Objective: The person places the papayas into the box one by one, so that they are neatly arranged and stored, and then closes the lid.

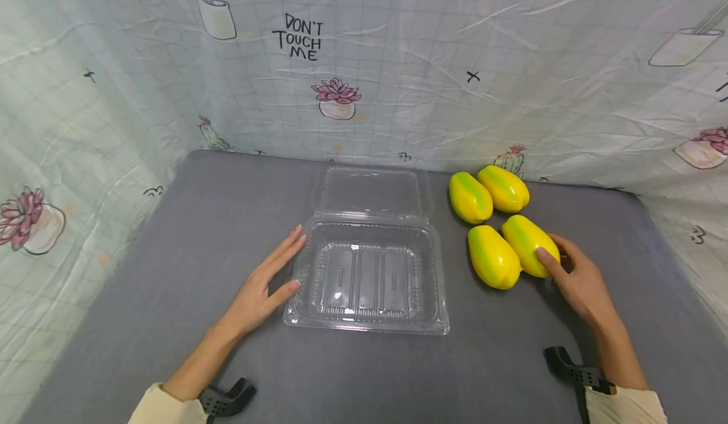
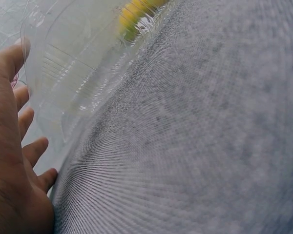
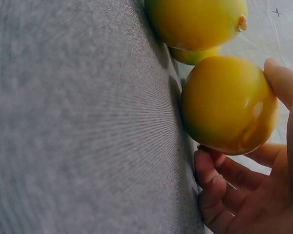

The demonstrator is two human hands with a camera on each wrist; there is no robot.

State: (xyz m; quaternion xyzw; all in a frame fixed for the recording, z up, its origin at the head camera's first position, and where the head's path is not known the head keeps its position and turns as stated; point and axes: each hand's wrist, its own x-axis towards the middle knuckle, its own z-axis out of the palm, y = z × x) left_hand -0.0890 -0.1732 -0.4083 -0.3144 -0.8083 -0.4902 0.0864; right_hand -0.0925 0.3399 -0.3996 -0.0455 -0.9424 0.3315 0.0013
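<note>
A clear plastic clamshell box [image 1: 366, 332] lies on the grey cloth with its lid [image 1: 372, 190] folded back behind it. Beside its left rim is my left hand [image 1: 258, 297], fingers spread, with the thumb and fingertips right at the edge. To the right of the box, several yellow-green papayas are grouped in two pairs. My right hand [image 1: 580, 285] grips the front right papaya [image 1: 529, 244], thumb on its top and fingers curled round its right side; in the right wrist view this papaya [image 3: 227, 105] sits low over the cloth. Another papaya [image 1: 493, 257] lies against its left side.
Two more papayas, one greener on the left [image 1: 470, 198] and one on the right [image 1: 503, 188], lie behind the front pair near the back edge. A printed curtain [image 1: 398, 64] hangs behind and at both sides of the grey table surface [image 1: 227, 222].
</note>
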